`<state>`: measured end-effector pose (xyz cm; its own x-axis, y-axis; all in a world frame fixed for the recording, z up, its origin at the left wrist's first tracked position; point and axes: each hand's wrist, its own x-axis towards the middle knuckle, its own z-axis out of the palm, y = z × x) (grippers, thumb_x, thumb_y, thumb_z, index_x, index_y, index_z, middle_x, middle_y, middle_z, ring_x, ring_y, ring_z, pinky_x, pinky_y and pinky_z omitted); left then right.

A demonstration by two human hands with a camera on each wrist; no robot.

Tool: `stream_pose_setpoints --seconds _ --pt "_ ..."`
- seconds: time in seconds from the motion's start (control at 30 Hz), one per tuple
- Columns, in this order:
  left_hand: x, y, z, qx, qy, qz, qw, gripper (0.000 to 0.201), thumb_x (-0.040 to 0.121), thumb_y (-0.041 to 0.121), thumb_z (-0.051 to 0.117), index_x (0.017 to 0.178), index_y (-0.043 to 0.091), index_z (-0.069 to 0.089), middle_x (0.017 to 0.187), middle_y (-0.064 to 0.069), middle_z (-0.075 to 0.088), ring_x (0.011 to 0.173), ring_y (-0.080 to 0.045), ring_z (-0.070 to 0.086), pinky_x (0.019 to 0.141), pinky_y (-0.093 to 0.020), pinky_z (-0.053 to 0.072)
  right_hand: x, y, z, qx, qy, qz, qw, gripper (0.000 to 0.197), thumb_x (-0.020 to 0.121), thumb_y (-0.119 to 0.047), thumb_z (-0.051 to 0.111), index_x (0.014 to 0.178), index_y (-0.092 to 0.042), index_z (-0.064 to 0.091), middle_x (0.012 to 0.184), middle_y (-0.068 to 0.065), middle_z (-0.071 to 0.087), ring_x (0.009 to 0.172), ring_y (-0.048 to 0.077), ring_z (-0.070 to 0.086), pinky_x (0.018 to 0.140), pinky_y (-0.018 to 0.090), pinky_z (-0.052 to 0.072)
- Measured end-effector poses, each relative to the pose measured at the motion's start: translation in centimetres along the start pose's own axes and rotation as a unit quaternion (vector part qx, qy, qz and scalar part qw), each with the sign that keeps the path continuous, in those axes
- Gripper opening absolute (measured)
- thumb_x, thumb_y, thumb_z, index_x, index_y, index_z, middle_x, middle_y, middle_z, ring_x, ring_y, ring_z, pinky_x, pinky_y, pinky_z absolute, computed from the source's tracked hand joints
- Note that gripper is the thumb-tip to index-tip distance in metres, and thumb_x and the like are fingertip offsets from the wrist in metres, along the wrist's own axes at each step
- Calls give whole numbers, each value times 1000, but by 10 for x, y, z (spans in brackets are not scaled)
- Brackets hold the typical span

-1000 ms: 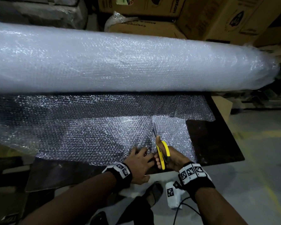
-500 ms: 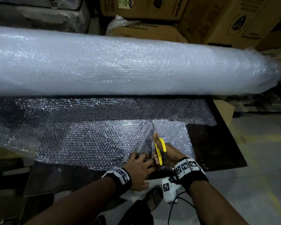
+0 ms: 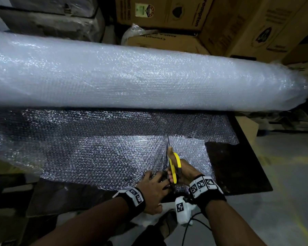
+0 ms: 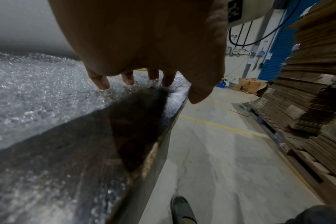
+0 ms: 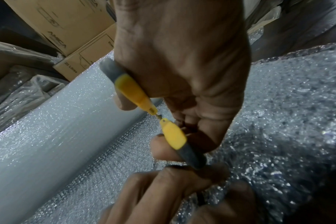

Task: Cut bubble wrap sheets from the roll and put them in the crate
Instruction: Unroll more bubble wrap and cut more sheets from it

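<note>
Cutting toward the roll, your right hand grips the scissors; your left hand, fingers apparently flat, pins the unrolled sheet beside them. Slack film could bunch, skewing the cut.

Clear plastic bubble wrap roll, milky and softly glossy, pimpled all over, across the upper half of the head view. Unrolled sheet below it: thin, see-through film, glittering with small highlights over dark backing. Bench at lower right: dark, matt, rough-looking board, with a raw, chipped, fibrous edge in the left wrist view. Scissors: smooth yellow plastic handles with matt grey sections, thin bright metal blades. Cardboard boxes along the top: brown, matt, printed paper board. Floor at right: grey, dull concrete, faintly cracked.
</note>
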<state>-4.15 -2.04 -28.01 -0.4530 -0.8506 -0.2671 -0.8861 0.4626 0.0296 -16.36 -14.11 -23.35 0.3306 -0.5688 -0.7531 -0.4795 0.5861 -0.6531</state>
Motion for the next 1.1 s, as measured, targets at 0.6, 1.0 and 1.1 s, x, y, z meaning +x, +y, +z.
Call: stream_pose_setpoints --seconds 0.6,1.0,1.1 --pt "3 0 3 2 -4 -9 1000 80 81 62 59 147 22 38 151 -9 26 137 -42 25 106 -71 18 -5 -7 3 19 60 -56 996 60 87 -59 63 71 -2 56 51 9 48 34 17 44 37 19 38" --pt "2 1 1 1 6 -8 1000 72 77 57 61 137 21 44 141 -9 37 132 -40 32 101 -66 24 -15 -4 -13 0 -80 24 997 84 69 -88 55 73 -4 61 69 15 58 58 27 59 59 33 54" --pt "3 1 0 -13 0 -10 1000 77 77 56 63 142 23 39 143 -8 35 133 -40 30 102 -66 24 -20 5 -15 -8 -60 22 998 82 68 -86 63 77 -5 62 70 13 60 59 26 59 60 34 54"
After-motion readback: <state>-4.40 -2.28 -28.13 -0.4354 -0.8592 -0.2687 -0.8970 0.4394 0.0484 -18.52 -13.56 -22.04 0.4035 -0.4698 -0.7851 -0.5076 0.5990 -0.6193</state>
